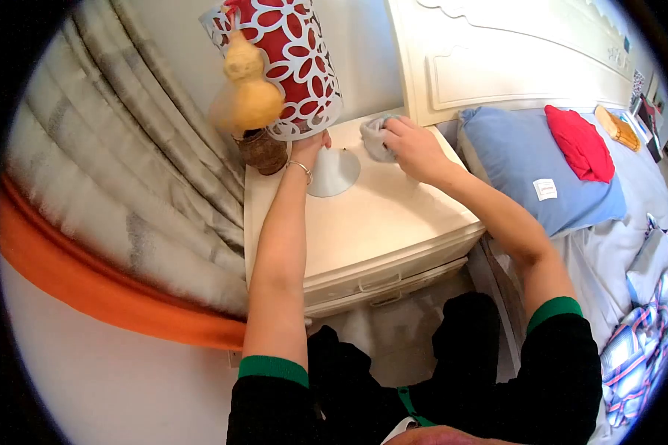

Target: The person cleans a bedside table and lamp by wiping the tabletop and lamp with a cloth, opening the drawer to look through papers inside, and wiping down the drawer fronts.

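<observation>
A table lamp [300, 59] with a red shade under a white flower cut-out cover stands on the cream nightstand [378, 215]. Just below the shade, my left hand [311, 150] is closed around the lamp's stem, its fingers partly hidden. The lamp's round pale base [335, 174] rests on the nightstand top. My right hand [416, 152] is closed on a crumpled grey cloth [377, 139], at the back right of that top. Left of the lamp, a yellow gourd [254, 89] appears above a brown, rough-looking holder [263, 152].
Grey patterned curtains [126, 148] with an orange band [111, 297] hang at the left. To the right is a bed with a cream headboard [519, 67], a blue pillow [527, 163] and a red cloth [580, 144]. Nightstand drawers [382, 282] face my legs.
</observation>
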`<state>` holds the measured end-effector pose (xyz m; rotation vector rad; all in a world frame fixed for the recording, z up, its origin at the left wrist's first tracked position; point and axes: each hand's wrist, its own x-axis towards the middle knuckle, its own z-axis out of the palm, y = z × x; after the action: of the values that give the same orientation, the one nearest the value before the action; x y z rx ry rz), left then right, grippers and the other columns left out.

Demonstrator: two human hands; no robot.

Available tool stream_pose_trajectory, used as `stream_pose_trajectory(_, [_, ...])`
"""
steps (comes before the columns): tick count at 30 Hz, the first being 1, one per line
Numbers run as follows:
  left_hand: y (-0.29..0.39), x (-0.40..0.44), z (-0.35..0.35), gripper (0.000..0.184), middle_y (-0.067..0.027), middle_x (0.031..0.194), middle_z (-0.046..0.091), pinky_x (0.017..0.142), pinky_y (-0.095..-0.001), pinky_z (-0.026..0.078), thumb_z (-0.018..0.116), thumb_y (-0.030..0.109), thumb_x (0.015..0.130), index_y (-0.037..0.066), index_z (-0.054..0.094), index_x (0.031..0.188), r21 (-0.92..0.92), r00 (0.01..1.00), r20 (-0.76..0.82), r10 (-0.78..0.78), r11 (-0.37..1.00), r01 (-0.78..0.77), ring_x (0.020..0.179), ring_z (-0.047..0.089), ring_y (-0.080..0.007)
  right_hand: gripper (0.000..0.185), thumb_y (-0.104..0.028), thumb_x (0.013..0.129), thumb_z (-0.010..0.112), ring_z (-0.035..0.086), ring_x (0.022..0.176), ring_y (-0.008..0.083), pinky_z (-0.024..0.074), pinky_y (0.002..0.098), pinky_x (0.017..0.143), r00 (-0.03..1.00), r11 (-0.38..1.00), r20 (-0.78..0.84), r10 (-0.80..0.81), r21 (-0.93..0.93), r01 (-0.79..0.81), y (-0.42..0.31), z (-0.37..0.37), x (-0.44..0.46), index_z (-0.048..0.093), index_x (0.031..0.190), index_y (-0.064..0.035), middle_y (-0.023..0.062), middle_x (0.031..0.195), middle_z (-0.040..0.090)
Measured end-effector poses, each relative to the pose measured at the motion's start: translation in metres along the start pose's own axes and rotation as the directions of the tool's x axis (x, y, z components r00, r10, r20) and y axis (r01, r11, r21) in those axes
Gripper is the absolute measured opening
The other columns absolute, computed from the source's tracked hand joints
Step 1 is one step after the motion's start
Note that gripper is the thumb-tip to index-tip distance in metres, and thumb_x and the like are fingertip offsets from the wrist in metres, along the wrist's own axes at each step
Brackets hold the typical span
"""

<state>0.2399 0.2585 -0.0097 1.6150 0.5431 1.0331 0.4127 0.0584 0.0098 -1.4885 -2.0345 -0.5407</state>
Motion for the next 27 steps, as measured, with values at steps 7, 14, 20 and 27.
stream_pose_trajectory(7, [-0.024, 0.036, -0.013, 0.037, -0.0065, 0.12, 0.054, 0.084, -0.0307, 0.044, 0.053, 0.023, 0.099, 0.005, 0.05, 0.131, -0.027, 0.985, 0.009, -0.171, 0.985, 0.171, 0.101, 0.049, -0.0188, 0.042, 0.006, 0.074, 0.055, 0.054, 0.106, 0.0399, 0.048, 0.0458, 0.085, 0.859, 0.957, -0.479, 0.181, 0.288, -0.041, -0.029, -0.019, 0.049, 0.056, 0.114, -0.005, 0.0174, 0.112, 0.055])
stream_pose_trajectory(14, [-0.012, 0.007, -0.015, 0.028, -0.0038, 0.07, 0.054, 0.063, -0.031, 0.046, 0.051, 0.033, 0.097, 0.007, 0.056, 0.089, 0.225, 0.994, 0.094, -0.064, 0.973, 0.041, 0.06, 0.053, -0.015, 0.041, 0.005, 0.073, 0.054, 0.057, 0.102, 0.0405, 0.0483, 0.0462, 0.084, 0.975, 0.905, 0.159, 0.155, 0.373, -0.204, -0.027, 0.04, 0.004, 0.055, 0.114, -0.0043, 0.0184, 0.109, 0.058])
stream_pose_trajectory(20, [0.006, -0.015, -0.004, 0.033, -0.0068, 0.076, 0.057, 0.069, -0.0362, 0.049, 0.051, 0.037, 0.097, 0.006, 0.055, 0.087, 0.479, 0.997, 0.021, 0.071, 0.875, -0.072, 0.076, 0.058, -0.0211, 0.042, 0.002, 0.073, 0.061, 0.058, 0.101, 0.0383, 0.0493, 0.0462, 0.082, 0.94, 0.914, -0.291, 0.177, 0.402, -0.047, -0.062, -0.016, 0.025, 0.056, 0.112, -0.0096, 0.015, 0.107, 0.059])
stream_pose_trajectory(27, [-0.057, 0.009, -0.025, 0.035, -0.0087, 0.105, 0.064, 0.088, -0.0341, 0.051, 0.055, 0.031, 0.095, 0.001, 0.059, 0.113, -0.597, 0.954, 0.273, 0.128, 0.8, 0.063, 0.096, 0.061, -0.0212, 0.04, 0.002, 0.069, 0.063, 0.059, 0.095, 0.0322, 0.0519, 0.0414, 0.075, 0.982, 0.985, -0.186, 0.029, 0.172, 0.003, -0.073, 0.035, 0.034, 0.06, 0.107, -0.0095, 0.0096, 0.103, 0.058])
